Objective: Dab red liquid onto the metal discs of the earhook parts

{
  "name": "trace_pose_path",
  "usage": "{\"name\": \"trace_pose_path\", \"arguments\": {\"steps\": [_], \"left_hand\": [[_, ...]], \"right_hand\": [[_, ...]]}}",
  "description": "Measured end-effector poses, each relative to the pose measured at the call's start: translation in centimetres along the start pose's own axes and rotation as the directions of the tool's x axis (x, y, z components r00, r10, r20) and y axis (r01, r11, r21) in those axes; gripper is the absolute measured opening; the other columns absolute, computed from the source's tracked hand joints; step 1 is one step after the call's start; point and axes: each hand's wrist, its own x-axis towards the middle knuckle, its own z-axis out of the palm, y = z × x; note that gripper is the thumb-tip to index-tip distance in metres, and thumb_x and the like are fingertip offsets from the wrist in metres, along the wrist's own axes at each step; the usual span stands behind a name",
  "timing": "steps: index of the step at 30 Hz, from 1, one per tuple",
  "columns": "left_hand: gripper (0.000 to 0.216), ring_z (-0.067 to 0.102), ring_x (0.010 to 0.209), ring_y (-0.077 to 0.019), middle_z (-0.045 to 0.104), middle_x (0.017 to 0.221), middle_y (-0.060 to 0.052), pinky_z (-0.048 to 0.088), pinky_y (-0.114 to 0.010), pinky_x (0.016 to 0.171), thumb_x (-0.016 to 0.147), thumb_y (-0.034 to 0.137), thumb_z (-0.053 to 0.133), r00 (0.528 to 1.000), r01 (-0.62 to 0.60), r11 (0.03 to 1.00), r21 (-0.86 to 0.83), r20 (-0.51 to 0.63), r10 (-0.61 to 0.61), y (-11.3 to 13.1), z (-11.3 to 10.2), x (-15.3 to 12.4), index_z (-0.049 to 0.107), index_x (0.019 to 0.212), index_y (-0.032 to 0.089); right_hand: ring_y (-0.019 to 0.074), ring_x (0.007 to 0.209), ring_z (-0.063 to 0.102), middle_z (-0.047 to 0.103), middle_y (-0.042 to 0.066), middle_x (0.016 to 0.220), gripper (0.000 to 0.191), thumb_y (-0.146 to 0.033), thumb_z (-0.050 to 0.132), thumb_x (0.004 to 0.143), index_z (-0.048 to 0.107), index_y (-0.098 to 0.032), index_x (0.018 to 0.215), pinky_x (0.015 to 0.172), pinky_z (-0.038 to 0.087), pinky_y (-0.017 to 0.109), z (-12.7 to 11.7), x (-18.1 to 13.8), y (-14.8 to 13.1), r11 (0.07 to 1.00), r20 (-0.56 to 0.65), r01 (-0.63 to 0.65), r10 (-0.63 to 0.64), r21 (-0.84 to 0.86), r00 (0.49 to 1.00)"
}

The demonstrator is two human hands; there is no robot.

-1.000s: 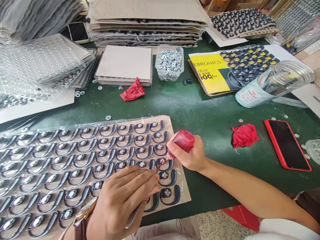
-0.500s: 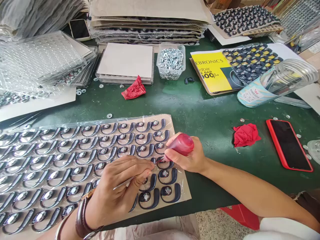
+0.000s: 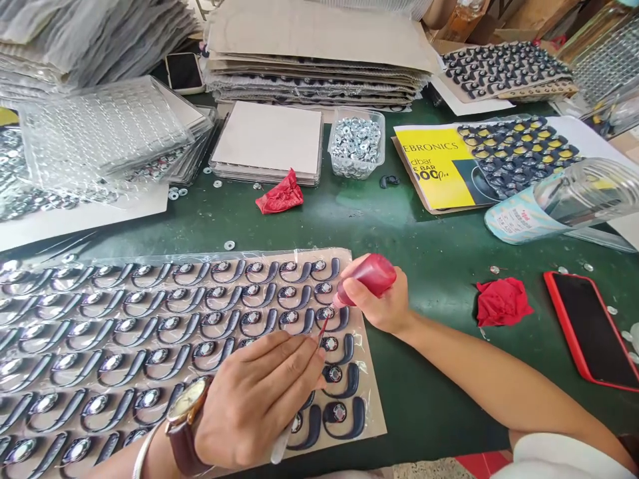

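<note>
Green tabletop spanned mid-frame while the left hand gripped a slim tool and the right hand a red bottle, tips close together at one black hooked part below centre.

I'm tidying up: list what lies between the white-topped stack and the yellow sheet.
In the head view, a clear tub of metal washers and a small black piece lie between the stack and the sheet.
</note>
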Motion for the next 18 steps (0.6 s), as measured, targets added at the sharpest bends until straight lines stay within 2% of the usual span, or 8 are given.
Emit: {"name": "trace_pose_path", "arguments": {"steps": [6, 10, 18], "left_hand": [[0.029, 0.069, 0.101, -0.0245, 0.073, 0.105, -0.012, 0.056, -0.037, 0.088, 0.095, 0.012, 0.043, 0.999, -0.032, 0.996, 0.082, 0.013, 0.031, 0.5, 0.3, 0.4, 0.069, 0.103, 0.005], [0.030, 0.070, 0.099, -0.0254, 0.074, 0.103, -0.013, 0.057, -0.038, 0.087, 0.095, 0.011, 0.041, 1.000, -0.009, 0.995, 0.104, -0.024, 0.012, 1.1, 0.5, 0.6, 0.069, 0.102, 0.004], [0.031, 0.071, 0.096, -0.0264, 0.074, 0.102, -0.014, 0.058, -0.039, 0.083, 0.096, 0.010, 0.040, 1.000, -0.016, 0.995, 0.095, -0.013, 0.017, 1.1, 0.4, 0.9, 0.070, 0.100, 0.004]], "right_hand": [[0.0146, 0.056, 0.065, 0.066, 0.001, 0.061, 0.025, -0.036, 0.068, 0.085, 0.061, -0.019, 0.068, 0.057, 0.055, 0.029, -0.1, -0.4, 0.3, 0.998, 0.063, -0.023, 0.027, -0.056, 0.998], [0.0148, 0.054, 0.064, 0.065, 0.001, 0.058, 0.025, -0.037, 0.070, 0.083, 0.059, -0.019, 0.070, 0.054, 0.054, 0.029, 0.1, -0.4, 0.5, 0.992, 0.085, -0.003, 0.014, -0.126, 0.996], [0.0154, 0.052, 0.062, 0.065, 0.001, 0.057, 0.023, -0.041, 0.070, 0.082, 0.064, -0.019, 0.082, 0.052, 0.052, 0.029, 0.1, -0.1, 0.2, 0.967, -0.004, 0.040, -0.043, -0.250, 0.999]]}}
